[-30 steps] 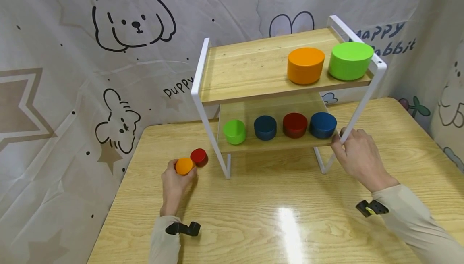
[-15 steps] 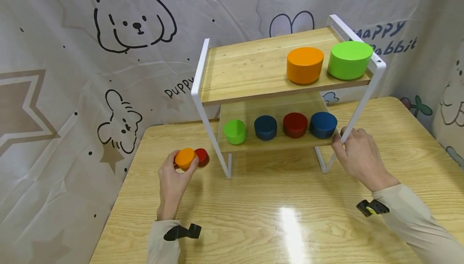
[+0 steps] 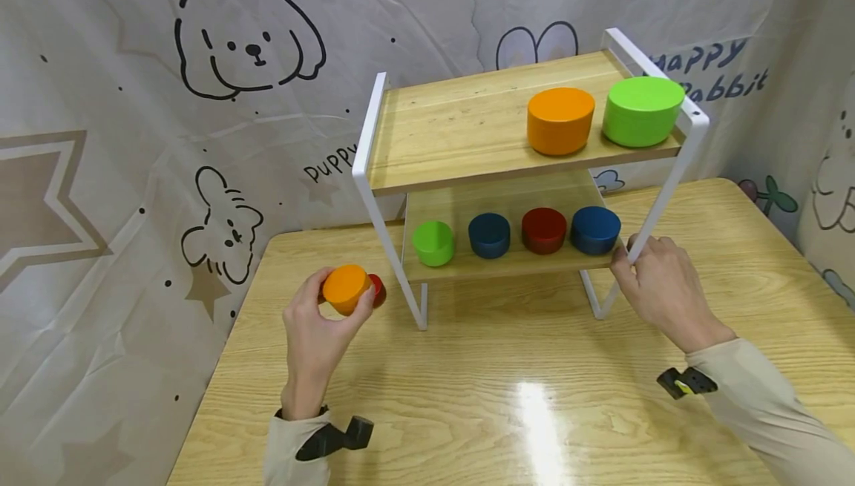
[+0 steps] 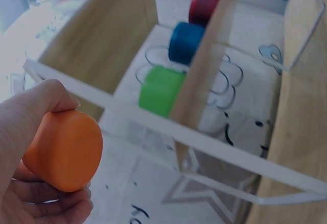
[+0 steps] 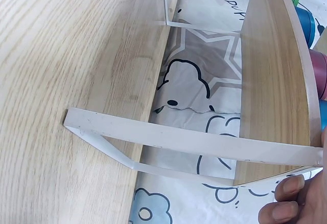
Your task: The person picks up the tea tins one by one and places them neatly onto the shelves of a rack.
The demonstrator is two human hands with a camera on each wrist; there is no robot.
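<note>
In the head view my left hand (image 3: 317, 337) pinches an orange cylinder block (image 3: 346, 288) between thumb and fingers, raised above the table and tilted. The left wrist view shows the same orange block (image 4: 64, 150) close up, apart from the shelf's white frame. Partly hidden behind it, a small red cylinder block (image 3: 378, 289) stands on the table. My right hand (image 3: 664, 289) grips the two-tier shelf (image 3: 467, 126) at its front right leg, beside the lower board. In the right wrist view, curled fingertips (image 5: 286, 211) show beneath that board; the rest is cut off.
On the upper board, a large orange block (image 3: 559, 122) and a large green block (image 3: 643, 113) stand at the right. A green block (image 3: 433, 243), two blue ones and a red block (image 3: 544, 231) line the lower board. A patterned cloth (image 3: 267, 137) hangs behind the table (image 3: 454, 397).
My left hand has lifted the orange block from the table and tilted it, now covering part of the small red block. My right hand stays at the shelf leg.
</note>
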